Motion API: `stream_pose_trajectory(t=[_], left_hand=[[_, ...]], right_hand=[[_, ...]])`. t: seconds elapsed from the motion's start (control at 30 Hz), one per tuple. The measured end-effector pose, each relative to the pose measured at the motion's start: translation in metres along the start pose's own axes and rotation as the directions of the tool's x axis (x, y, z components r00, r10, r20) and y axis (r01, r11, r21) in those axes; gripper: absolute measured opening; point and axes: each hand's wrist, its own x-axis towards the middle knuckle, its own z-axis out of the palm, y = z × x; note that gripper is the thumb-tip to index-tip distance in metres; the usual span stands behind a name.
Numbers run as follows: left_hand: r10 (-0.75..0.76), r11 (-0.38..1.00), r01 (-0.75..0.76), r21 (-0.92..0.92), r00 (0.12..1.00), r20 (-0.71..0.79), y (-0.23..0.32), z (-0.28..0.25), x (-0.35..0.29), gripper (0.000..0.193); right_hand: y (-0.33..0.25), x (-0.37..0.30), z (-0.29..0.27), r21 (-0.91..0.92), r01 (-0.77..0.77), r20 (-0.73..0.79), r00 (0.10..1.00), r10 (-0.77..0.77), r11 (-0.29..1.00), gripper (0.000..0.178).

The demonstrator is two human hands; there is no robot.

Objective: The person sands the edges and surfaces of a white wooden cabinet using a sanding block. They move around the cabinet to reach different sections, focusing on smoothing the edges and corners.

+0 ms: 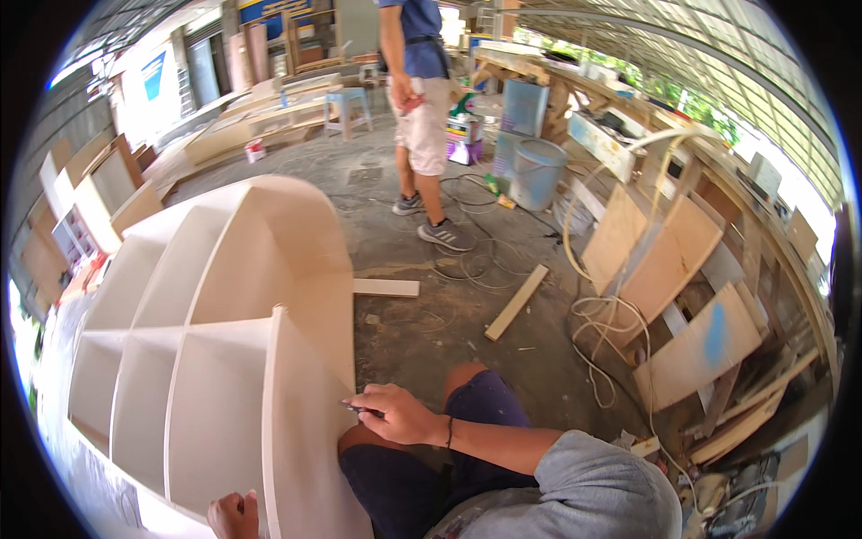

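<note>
Your right hand [402, 415] holds a slim dark tool [369, 412] beside one pale compartmented cabinet [310, 431]; your left hand [233, 517], curled, nearest its lower end, contents unclear.

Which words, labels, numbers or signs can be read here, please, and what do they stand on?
Nothing is clear enough to quote.
Blue banner, back: lettering too blurred to read.
Blue-and-white sign, upper left: any print too blurred.
Purple-and-white container on the floor: label too small.
</note>
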Motion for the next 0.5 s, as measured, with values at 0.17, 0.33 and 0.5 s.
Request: stream_pose_trajectory(t=[0.17, 0.33, 0.5], left_hand=[[0.000, 0.997, -0.011, 0.074, 0.988, 0.152, -0.037, 0.013, -0.004, 0.051], [-0.009, 0.996, -0.004, 0.089, 0.989, 0.147, -0.023, 0.002, -0.004, 0.049], [-0.013, 0.999, 0.008, 0.033, 0.989, 0.147, -0.021, 0.001, -0.005, 0.049]], right_hand=[[0.002, -0.001, -0.002, -0.024, -0.015, 0.032, 0.999, 0.016, 1.000, 0.029], [0.001, 0.001, -0.008, 0.017, -0.042, 0.041, 0.998, 0.042, 0.999, 0.026], [0.001, 0.002, -0.007, 0.027, -0.043, 0.036, 0.998, 0.042, 0.999, 0.023]])
